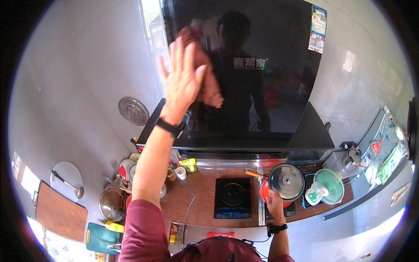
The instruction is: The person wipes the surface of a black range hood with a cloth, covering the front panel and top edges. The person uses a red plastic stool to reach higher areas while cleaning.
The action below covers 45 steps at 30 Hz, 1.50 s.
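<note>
My left hand [183, 73] is raised against the glossy black front panel [275, 98] of a range hood. Its palm lies flat over a reddish-brown cloth [209, 88], pressing it to the panel's left side; the fingers are spread and slightly blurred. Low on the right, my right hand [275, 202] has its fingers bent at the front edge of a red pan [264, 190]. Whether they grip it or only rest there is not plain. Partly over the red pan sits a dark-rimmed pan with a lid [287, 181] and a wooden handle [253, 173].
Below the hood, an induction cooker [232, 198] stands on the brown countertop [199, 209]. A green fan [327, 188] stands right of the pans. Jars [180, 172], a yellow pouch [189, 164] and a cable [190, 206] lie left. Cutting boards [62, 211] hang on the left wall.
</note>
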Each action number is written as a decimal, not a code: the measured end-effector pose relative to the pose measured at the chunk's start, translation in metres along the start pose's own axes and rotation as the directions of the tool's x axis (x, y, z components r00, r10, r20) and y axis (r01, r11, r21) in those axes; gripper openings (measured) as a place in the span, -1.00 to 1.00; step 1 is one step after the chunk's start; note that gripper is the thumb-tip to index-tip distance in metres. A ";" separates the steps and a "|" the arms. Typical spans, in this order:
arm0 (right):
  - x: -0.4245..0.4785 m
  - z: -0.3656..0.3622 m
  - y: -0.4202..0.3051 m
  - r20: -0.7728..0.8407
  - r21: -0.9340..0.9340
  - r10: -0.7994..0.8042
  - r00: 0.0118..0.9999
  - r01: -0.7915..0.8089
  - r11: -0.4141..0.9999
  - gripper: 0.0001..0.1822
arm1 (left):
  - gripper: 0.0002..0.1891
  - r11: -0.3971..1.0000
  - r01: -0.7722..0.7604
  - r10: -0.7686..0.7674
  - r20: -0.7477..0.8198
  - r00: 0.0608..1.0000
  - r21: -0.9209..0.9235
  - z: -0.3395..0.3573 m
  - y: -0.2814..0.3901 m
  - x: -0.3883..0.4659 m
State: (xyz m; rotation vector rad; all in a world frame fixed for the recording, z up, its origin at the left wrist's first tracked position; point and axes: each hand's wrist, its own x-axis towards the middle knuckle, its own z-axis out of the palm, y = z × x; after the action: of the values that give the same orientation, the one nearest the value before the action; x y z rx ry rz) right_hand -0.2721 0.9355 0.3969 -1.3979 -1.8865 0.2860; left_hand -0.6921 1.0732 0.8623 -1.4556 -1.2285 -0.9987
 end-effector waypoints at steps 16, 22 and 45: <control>-0.015 0.018 0.002 0.142 0.098 0.026 0.990 -0.040 0.994 -0.75 | -0.32 0.885 -0.458 0.452 -0.089 0.888 -0.081 0.007 0.125 0.082; -0.033 -0.001 -0.008 0.149 0.031 0.146 0.978 -0.153 0.988 -0.80 | -0.30 0.686 -0.686 0.703 -0.021 0.711 -0.242 0.039 0.221 0.043; 0.005 0.030 -0.019 0.329 0.042 0.024 0.944 -0.040 0.998 -0.77 | -0.29 0.996 0.012 -0.003 -0.101 0.995 0.087 -0.011 -0.029 0.055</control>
State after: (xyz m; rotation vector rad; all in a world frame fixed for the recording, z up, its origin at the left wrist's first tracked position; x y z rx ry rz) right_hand -0.3068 0.9404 0.3898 -1.4166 -2.1087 0.6101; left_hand -0.7118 1.0754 0.9222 -1.3183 -1.1911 -0.9991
